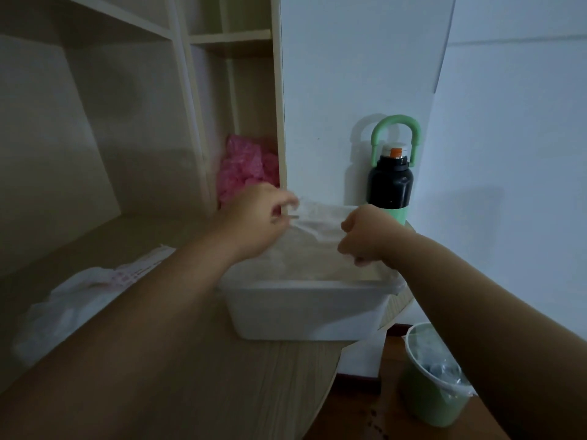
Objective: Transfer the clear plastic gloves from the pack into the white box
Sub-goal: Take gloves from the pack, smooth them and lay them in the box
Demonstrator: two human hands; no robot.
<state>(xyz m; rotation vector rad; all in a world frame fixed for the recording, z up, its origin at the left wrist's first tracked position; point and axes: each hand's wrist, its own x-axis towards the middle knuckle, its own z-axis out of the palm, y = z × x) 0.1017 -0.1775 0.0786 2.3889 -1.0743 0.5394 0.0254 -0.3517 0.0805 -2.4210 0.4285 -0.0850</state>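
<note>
A white box (305, 309) stands open near the desk's right edge. Above its far side a stack of clear plastic gloves (317, 222) is stretched between my hands. My left hand (260, 217) pinches the gloves' left end, and my right hand (362, 236) grips their right end with curled fingers. More clear plastic lies inside the box below them. The pack (76, 300), a crumpled white plastic bag with red print, lies on the desk to the left, partly hidden by my left forearm.
A black and green bottle (390, 182) with a green handle stands right behind the box against the wall. Pink plastic (246, 166) fills a shelf compartment at the back. A green bin (435, 376) with a liner sits on the floor at the right, below the desk's curved edge.
</note>
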